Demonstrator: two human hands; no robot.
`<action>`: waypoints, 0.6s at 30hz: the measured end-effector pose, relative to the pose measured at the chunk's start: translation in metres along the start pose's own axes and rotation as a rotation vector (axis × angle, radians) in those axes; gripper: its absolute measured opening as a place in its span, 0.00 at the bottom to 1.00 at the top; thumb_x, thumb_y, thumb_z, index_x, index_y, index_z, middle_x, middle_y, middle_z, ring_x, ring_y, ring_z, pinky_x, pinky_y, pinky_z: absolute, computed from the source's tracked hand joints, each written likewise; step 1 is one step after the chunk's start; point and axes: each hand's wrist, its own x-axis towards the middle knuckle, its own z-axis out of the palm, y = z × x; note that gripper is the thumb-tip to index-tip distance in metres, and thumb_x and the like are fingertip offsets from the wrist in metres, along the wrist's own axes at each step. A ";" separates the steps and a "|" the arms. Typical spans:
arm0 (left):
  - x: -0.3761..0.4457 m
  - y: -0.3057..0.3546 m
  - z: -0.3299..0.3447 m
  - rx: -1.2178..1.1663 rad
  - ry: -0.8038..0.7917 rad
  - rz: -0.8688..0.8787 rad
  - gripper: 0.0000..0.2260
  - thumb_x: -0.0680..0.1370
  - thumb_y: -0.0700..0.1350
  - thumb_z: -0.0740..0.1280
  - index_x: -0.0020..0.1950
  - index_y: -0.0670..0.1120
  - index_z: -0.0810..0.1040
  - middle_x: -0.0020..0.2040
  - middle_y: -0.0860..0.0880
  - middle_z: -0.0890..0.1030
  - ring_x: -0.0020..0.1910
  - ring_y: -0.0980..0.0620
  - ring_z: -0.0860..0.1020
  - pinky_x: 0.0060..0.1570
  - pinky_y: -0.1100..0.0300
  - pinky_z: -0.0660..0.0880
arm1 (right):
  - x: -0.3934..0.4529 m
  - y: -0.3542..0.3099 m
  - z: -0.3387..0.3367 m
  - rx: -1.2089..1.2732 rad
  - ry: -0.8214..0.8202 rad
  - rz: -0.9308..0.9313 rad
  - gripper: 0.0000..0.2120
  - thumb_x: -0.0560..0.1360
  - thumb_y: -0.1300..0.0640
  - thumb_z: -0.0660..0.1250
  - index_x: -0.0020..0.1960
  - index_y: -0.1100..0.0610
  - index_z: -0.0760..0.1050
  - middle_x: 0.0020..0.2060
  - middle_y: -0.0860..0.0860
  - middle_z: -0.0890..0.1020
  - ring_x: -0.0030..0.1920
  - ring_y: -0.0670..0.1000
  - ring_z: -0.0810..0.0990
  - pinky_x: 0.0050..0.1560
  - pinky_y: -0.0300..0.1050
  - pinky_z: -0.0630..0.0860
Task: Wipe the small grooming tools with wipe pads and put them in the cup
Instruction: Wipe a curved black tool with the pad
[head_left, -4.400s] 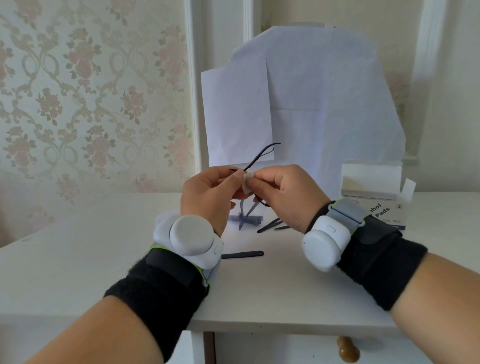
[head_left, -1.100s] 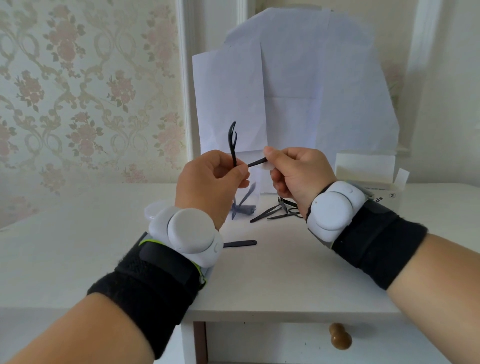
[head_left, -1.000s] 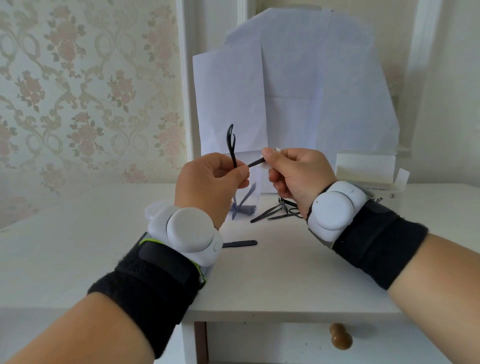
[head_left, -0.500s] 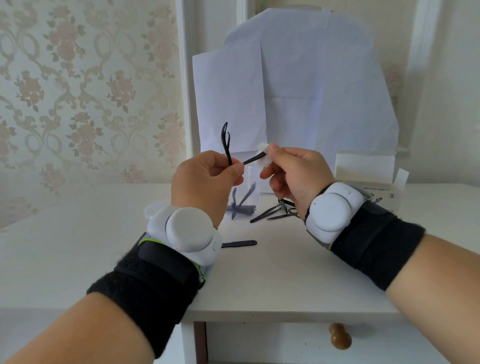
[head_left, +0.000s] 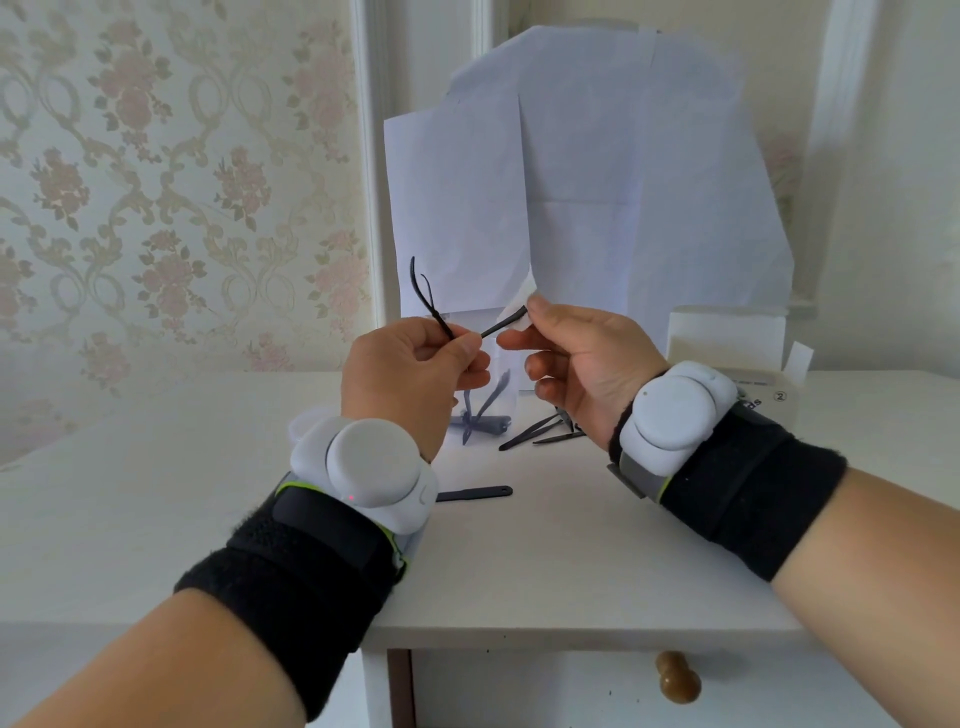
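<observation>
The left hand (head_left: 415, 374) closes its grip on the middle of a thin black grooming tool (head_left: 441, 317), thumb and fingers pinching it above the tabletop (head_left: 208, 519), while the right hand (head_left: 582, 358) pinches a small white wipe pad (head_left: 524, 304) around the tool's right-hand end. The tool's other end, two slim curved prongs, rises up and to the left of the left hand. Both hands are held near each other in the air, in front of white paper sheets (head_left: 597, 182) standing at the wall. Below and behind them a clear cup (head_left: 488, 410) stands on the tabletop holding bluish-grey tools whose count cannot be told. Just right of the cup lies a small heap of black tools (head_left: 540, 434), partly hidden by the right wrist; at least two show. One flat black tool (head_left: 475, 492) lies alone nearer the front, beside the left wrist. An open white box of pads (head_left: 727, 348) sits at the right, behind the right wrist. The tabletop's front edge runs below both forearms, with bare surface stretching left of the left arm and between the wrists and that edge.
</observation>
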 end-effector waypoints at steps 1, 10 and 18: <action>0.000 0.000 0.000 -0.002 -0.006 -0.004 0.04 0.77 0.43 0.69 0.43 0.48 0.82 0.35 0.53 0.85 0.35 0.57 0.84 0.34 0.64 0.77 | 0.000 0.001 0.000 -0.022 0.000 -0.012 0.09 0.77 0.53 0.70 0.44 0.59 0.81 0.40 0.56 0.86 0.27 0.49 0.74 0.26 0.39 0.71; -0.002 0.000 0.002 0.002 -0.101 0.028 0.04 0.77 0.42 0.69 0.42 0.47 0.82 0.35 0.52 0.85 0.35 0.58 0.84 0.31 0.69 0.76 | -0.004 0.004 0.005 -0.153 -0.050 0.006 0.07 0.75 0.56 0.72 0.41 0.60 0.81 0.31 0.53 0.82 0.26 0.48 0.72 0.27 0.38 0.69; -0.001 0.001 0.005 0.112 -0.065 0.071 0.08 0.81 0.45 0.63 0.49 0.47 0.82 0.37 0.52 0.84 0.35 0.58 0.83 0.40 0.62 0.78 | 0.000 0.000 0.006 -0.064 0.096 0.001 0.05 0.73 0.61 0.71 0.41 0.62 0.81 0.26 0.52 0.78 0.25 0.49 0.68 0.26 0.38 0.66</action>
